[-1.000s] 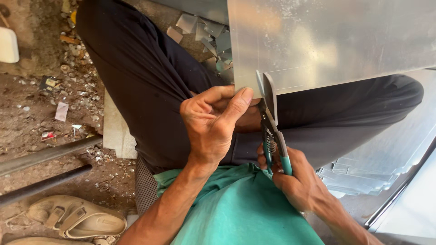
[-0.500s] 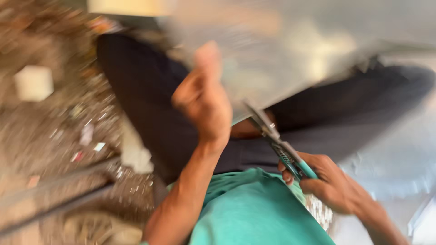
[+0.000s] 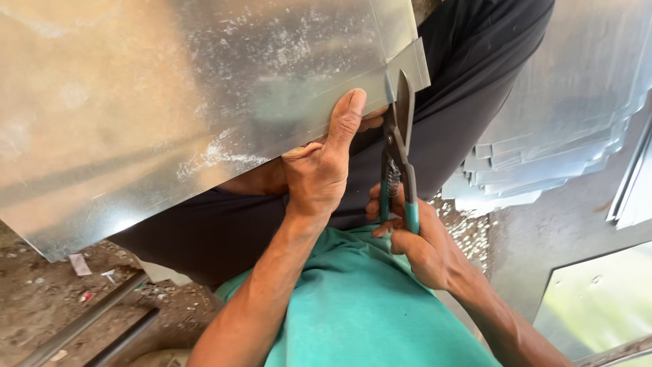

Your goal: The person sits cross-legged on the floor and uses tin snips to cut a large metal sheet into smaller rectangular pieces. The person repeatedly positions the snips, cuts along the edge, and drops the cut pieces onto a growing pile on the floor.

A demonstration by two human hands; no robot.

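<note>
So, far left along the bottom there's dirt ground [image 3: 41, 299] with little scraps on it and a couple of dark metal rods [image 3: 95, 323] lying at an angle. Above that, the big galvanized metal sheet [image 3: 170, 102] fills most of the upper left, resting across the person's lap over black trousers [image 3: 475, 88], shiny and a bit scuffed.

Moving toward the middle, the left hand [image 3: 319, 173] has the sheet's lower edge pinched, thumb flat on top pointing up, the other fingers tucked underneath where you can't really see them. So that grip is closed on the sheet.

Just right of the thumb are the tin snips [image 3: 397, 149] with teal handles. The blades point up and sit at the sheet's edge near a small notched flap [image 3: 411, 61] at the corner. The right hand [image 3: 421, 245] is wrapped around the handles low down, over the green shirt [image 3: 367, 306], fingers closed around them.

Farther right there's a stack of cut metal sheets [image 3: 543, 149] fanned out, then a grey floor [image 3: 543, 258], and another pale panel [image 3: 598, 299] in the bottom right corner.
</note>
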